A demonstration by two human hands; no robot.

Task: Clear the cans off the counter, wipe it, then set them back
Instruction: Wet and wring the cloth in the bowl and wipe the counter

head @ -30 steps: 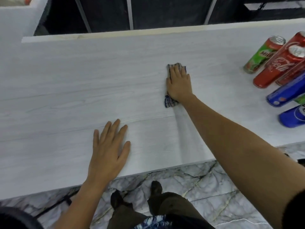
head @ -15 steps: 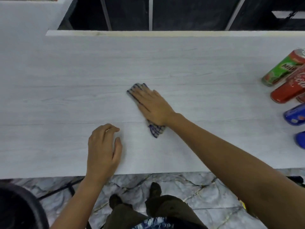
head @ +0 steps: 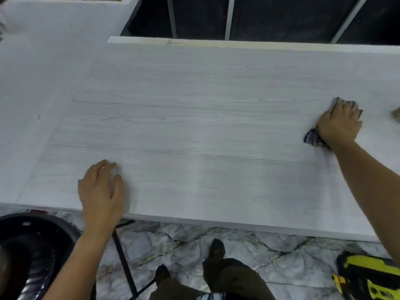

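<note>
A pale grey, wood-grain bench [head: 194, 126] is seen from above, filling most of the view. At its far right, the right hand [head: 338, 124] is pressed down on a blue-and-white checked cloth [head: 312, 138], with the fingers bent over the bunched fabric so that the cloth is held under the palm; one corner of it is left showing beside the wrist. Near the front edge of the bench, toward the left, the left hand [head: 101, 189] is rested palm down on the bare surface, its fingers loosely bent and nothing held in it. Only a blurred sliver of one can [head: 396, 114] is visible at the right border (its colour cannot be made out). Below the bench, a marbled floor [head: 238, 252], a dark round bin [head: 32, 245] and a yellow-and-black object [head: 372, 276] are seen.
</note>
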